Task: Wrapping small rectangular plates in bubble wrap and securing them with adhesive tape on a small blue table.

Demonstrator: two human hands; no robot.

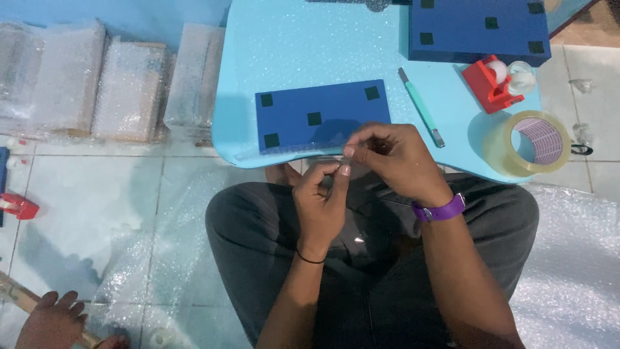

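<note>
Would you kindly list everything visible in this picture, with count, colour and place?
small table: one, light blue, centre top
flat box: one, dark blue with black squares, near table edge
larger box: one, dark blue, table top right
craft knife: one, teal handle, right of flat box
tape dispenser: one, red, below larger box
packing tape roll: one, clear, table right edge
bubble-wrapped parcels: several, clear wrap, top left
another person's hand: one, bottom left
left hand: pinching a small clear piece
right hand: purple wristband, pinching the same piece
</note>
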